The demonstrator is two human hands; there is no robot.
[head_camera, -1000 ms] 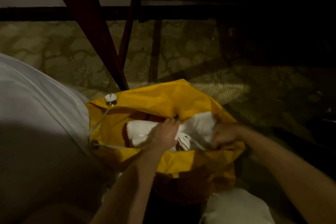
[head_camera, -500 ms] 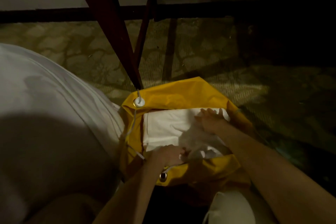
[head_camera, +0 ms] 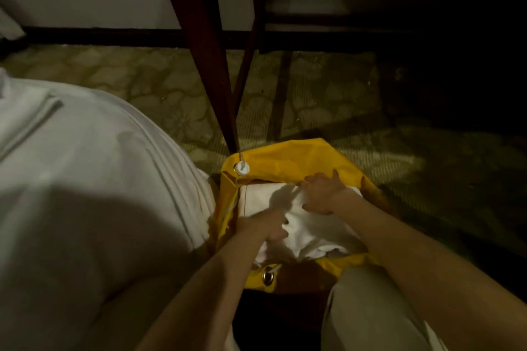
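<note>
Right now both of your hands are down in the mouth of the yellow bag (head_camera: pixel 285 157), which stands open on the patterned carpet (head_camera: pixel 328 100) just in front of your knee (head_camera: pixel 370 308). The white cloth (head_camera: pixel 256 196) fills the bag's opening, lying between its far and near rims.

Your right hand (head_camera: pixel 322 194) rests on the far side of the cloth, fingers released and spread toward the bag's far rim, pressing flat rather than grasping. Your left hand (head_camera: pixel 265 225) lies on the near side of the cloth; one finger reaches forward over the fabric, but the hand is blurred, so you cannot tell whether the other fingers grasp a fold or only push.

At the bag's far left corner a white cord stopper (head_camera: pixel 241 169) sits in the rim, and a metal eyelet (head_camera: pixel 268 275) shows in the near rim. A dark wooden leg (head_camera: pixel 205 65) comes down to the carpet just behind that corner. A big white bundle (head_camera: pixel 85 179) touches the bag's left side.
</note>
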